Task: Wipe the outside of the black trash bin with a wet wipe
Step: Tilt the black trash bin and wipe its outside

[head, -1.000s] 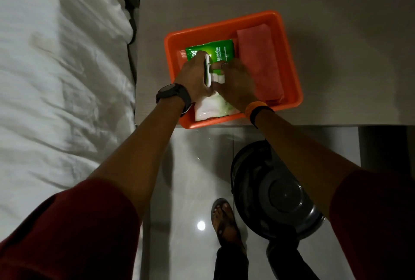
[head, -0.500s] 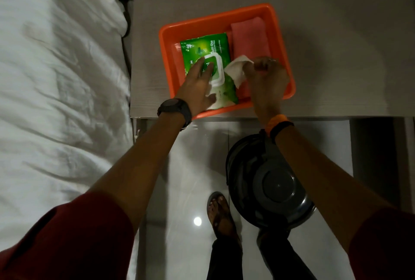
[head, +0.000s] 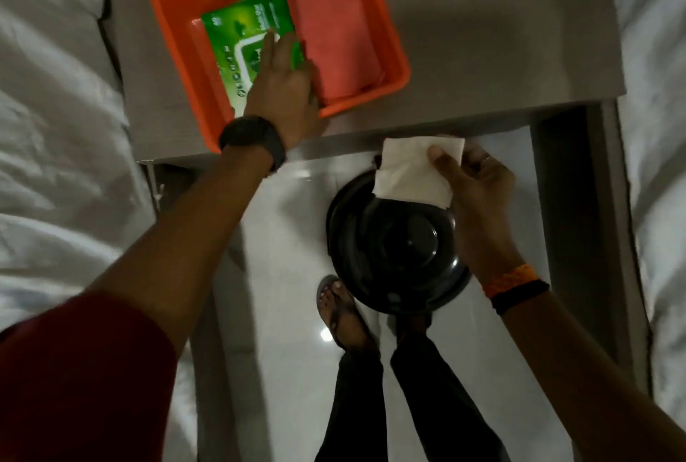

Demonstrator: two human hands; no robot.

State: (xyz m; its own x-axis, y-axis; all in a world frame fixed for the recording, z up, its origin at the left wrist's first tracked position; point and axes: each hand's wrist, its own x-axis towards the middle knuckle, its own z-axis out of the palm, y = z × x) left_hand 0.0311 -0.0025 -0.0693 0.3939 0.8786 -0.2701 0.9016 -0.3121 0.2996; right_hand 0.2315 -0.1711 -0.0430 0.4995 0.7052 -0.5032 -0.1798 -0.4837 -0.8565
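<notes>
Right hand (head: 479, 179) has the wet wipe (head: 412, 172) pinched between thumb and curled fingers, and it hangs open as 1 soft white sheet just above the black trash bin (head: 393, 250), which sits on the glossy tiled floor (head: 289, 224) below the table edge. Left hand (head: 286, 83) lies flat, fingers out straight, pressing on the green wipe pack (head: 241, 42) in the orange tray (head: 393, 49), gripping nothing. I'd say the move now is to bunch the wipe into a pad and run it around the curved side wall, not the lid. The bin looks like smooth, shiny hard plastic with a round domed top, so streaks will probably show. The pink folded cloth (head: 334, 27) beside the pack looks matte and soft.
</notes>
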